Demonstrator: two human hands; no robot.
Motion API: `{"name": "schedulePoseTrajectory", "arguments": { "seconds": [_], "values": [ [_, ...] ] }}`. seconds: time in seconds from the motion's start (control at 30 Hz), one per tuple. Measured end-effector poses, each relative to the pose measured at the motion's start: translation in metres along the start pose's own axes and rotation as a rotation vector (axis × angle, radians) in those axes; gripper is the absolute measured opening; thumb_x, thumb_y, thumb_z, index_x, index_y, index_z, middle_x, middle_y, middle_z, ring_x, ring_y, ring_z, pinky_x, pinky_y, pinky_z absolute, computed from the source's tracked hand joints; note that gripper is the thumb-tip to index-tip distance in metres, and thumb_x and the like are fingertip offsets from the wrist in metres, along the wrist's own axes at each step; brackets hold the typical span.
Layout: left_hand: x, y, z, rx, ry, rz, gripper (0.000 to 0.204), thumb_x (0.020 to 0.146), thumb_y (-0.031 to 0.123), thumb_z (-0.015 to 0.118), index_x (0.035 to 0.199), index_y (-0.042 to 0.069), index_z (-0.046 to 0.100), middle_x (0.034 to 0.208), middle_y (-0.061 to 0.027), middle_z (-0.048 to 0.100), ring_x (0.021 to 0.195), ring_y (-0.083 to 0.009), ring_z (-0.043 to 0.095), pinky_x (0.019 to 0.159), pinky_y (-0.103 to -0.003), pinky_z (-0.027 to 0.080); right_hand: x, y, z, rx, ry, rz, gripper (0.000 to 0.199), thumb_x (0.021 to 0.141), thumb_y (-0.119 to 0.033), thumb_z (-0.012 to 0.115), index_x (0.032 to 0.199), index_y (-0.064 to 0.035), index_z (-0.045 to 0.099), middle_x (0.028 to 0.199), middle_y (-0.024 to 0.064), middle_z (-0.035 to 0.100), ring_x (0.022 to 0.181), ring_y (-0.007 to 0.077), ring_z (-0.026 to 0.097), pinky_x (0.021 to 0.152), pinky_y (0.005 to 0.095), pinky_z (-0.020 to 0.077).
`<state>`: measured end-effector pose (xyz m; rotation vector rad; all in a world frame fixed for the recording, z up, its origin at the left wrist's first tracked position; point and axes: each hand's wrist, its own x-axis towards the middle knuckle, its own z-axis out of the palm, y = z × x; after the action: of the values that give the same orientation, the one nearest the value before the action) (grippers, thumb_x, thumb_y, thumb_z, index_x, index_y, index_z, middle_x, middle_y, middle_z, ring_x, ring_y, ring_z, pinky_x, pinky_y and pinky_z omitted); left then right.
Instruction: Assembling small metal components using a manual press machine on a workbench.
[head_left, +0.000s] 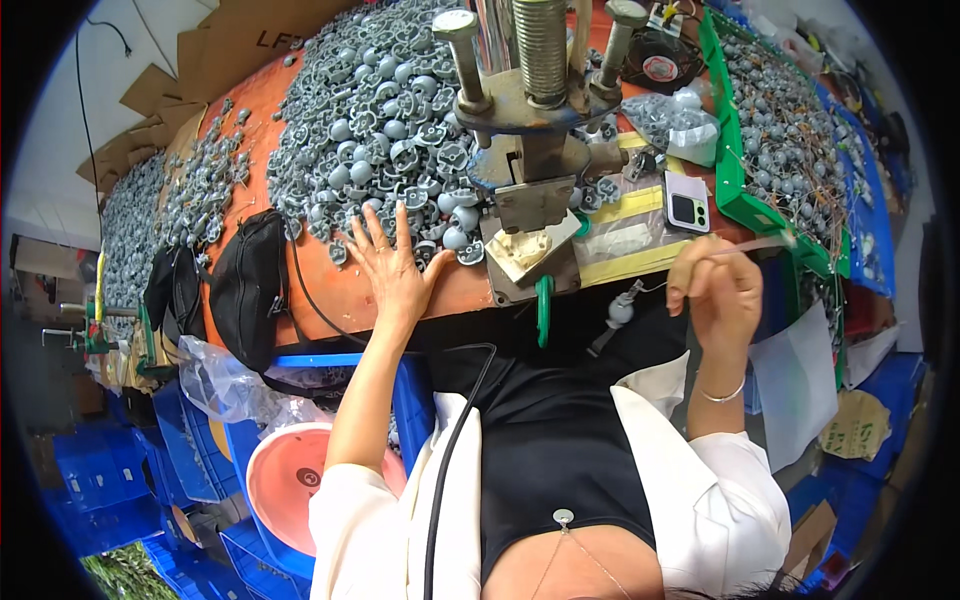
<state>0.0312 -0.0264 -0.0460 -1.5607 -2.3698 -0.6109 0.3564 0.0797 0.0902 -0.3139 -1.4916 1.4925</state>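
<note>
the left hand (392, 262) is being spread flat and empty at the near edge of the grey cap pile (385, 110), left of the press (530, 130). a thin wire piece (745, 246) is being pinched by the right hand (722, 290), right of the press; one cap is best picked cleanly.

The press (535, 110) is bare metal, its threaded posts dull grey and its plate worn and rusty. Left of the press, the heap of small caps (375, 110) looks like matt grey plastic on the smooth orange tabletop (345, 290). Farther left lies a black cloth bag (248, 285). Right of the press, a glossy phone (687, 202) lies beside a shiny green plastic tray (728, 160).
</note>
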Motion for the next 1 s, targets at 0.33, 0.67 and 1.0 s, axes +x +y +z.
{"name": "schedulePoseTrajectory", "arguments": {
  "seconds": [0.33, 0.67, 1.0],
  "values": [
    [-0.008, -0.034, -0.016, -0.131, 0.266, -0.125, 0.061, 0.082, 0.031, 0.067, 0.134, 0.010, 0.045, 0.139, -0.0193, 0.039, 0.128, -0.0383, 0.034, 0.104, -0.052, 0.025, -0.022, 0.015, 0.014, -0.076, 0.039, 0.283, 0.017, 0.091, -0.006, 0.056, 0.104, 0.0044, 0.060, 0.060, 0.0025, 0.054, 0.048, 0.0059, 0.047, 0.045, 0.0181, 0.0349],
    [0.046, -0.054, -0.009, -0.167, 0.557, -0.148, 0.019, 0.080, 0.005, 0.065, 0.099, 0.003, 0.066, 0.087, -0.0118, 0.063, 0.073, -0.0236, 0.060, 0.066, -0.033, 0.048, -0.018, 0.026, 0.016, -0.168, 0.010, 0.201, 0.013, 0.091, -0.003, 0.055, 0.093, 0.0064, 0.063, 0.060, 0.0041, 0.056, 0.048, 0.0075, 0.050, 0.044, 0.0193, 0.0352],
    [0.030, 0.068, -0.038, -1.770, -0.153, -0.743, 0.024, 0.087, 0.006, 0.060, 0.110, 0.000, 0.057, 0.094, -0.0077, 0.062, 0.068, -0.0144, 0.061, 0.056, -0.023, 0.051, -0.024, 0.037, 0.008, -0.215, -0.020, 0.247, 0.013, 0.090, -0.001, 0.056, 0.093, 0.0074, 0.064, 0.060, 0.0049, 0.058, 0.049, 0.0078, 0.051, 0.047, 0.0200, 0.0403]
  ]
}}
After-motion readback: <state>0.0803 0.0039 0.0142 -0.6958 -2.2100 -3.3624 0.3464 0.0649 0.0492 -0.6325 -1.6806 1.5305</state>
